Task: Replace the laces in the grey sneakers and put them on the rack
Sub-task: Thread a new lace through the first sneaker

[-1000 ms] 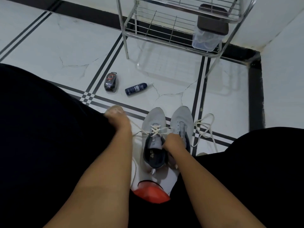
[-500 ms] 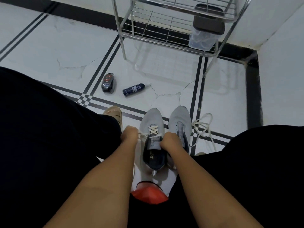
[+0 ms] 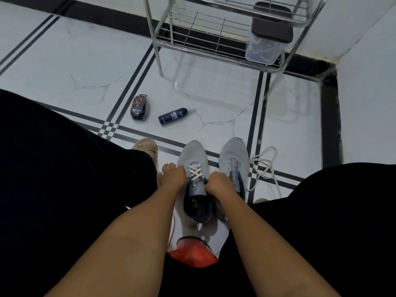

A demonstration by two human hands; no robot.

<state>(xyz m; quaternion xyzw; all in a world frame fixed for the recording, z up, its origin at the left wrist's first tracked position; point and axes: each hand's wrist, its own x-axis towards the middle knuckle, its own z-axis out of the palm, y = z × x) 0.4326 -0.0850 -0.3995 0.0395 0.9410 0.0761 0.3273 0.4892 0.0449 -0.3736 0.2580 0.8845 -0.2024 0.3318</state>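
Two grey sneakers stand side by side on the tiled floor between my knees. The left sneaker (image 3: 194, 155) has a cream lace (image 3: 195, 172) crossed through its lower eyelets. My left hand (image 3: 172, 175) rests against its left side, fingers curled at the lace end. My right hand (image 3: 217, 183) is closed at the tongue on the sneaker's right side; what it grips is hidden. The right sneaker (image 3: 234, 155) has no lace. A loose cream lace (image 3: 262, 166) lies on the floor to its right. The metal rack (image 3: 214, 33) stands at the back.
A clear plastic box with a dark lid (image 3: 266, 39) sits on the rack's lower shelf. A dark polish container (image 3: 139, 107) and a dark spray bottle (image 3: 172, 116) lie on the floor ahead. A red object (image 3: 191, 252) is near my lap. A tan shoe (image 3: 147, 146) shows by my left knee.
My left hand came down from beside my left knee, where it held the lace pulled out, to the left sneaker's side. The right hand stayed at the tongue.
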